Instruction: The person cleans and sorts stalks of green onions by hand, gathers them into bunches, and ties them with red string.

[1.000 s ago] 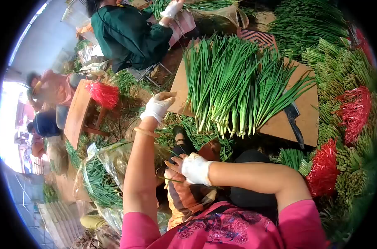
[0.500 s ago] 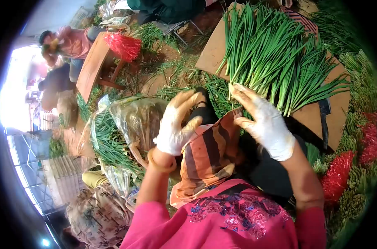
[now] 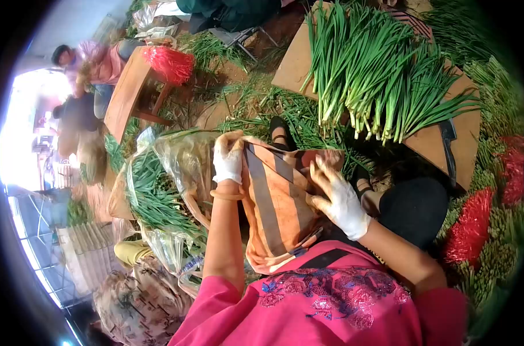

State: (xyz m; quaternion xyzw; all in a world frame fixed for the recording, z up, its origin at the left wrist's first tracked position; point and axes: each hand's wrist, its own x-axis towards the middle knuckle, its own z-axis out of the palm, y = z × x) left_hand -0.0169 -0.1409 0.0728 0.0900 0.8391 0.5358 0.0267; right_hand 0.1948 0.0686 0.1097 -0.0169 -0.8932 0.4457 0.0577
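Note:
My left hand [image 3: 227,157], in a white glove stained yellow at the fingers, pinches the upper left corner of an orange and dark striped apron [image 3: 279,202] spread over my lap. My gloved right hand [image 3: 340,202] is at the apron's right side, thumb and fingers apart; whether it touches the fabric is hard to tell. Beyond it, long green stalks like garlic chives [image 3: 366,75] lie in bunches on a brown board [image 3: 291,66], pale ends towards me. A dark-bladed knife [image 3: 448,151] rests at the board's right edge.
Clear plastic bags [image 3: 187,164] with greens [image 3: 155,190] stand at my left. Red ties [image 3: 471,236] lie over stacked bundles [image 3: 498,104] on the right. More red ties [image 3: 168,64] hang on a wooden bench [image 3: 126,95]. A person [image 3: 103,63] sits behind it; another [image 3: 143,291] is at lower left.
My left hand has closed on the apron's corner and lifted it, spreading the fabric. My right hand has moved down and left, away from the stalks, to the apron's right side.

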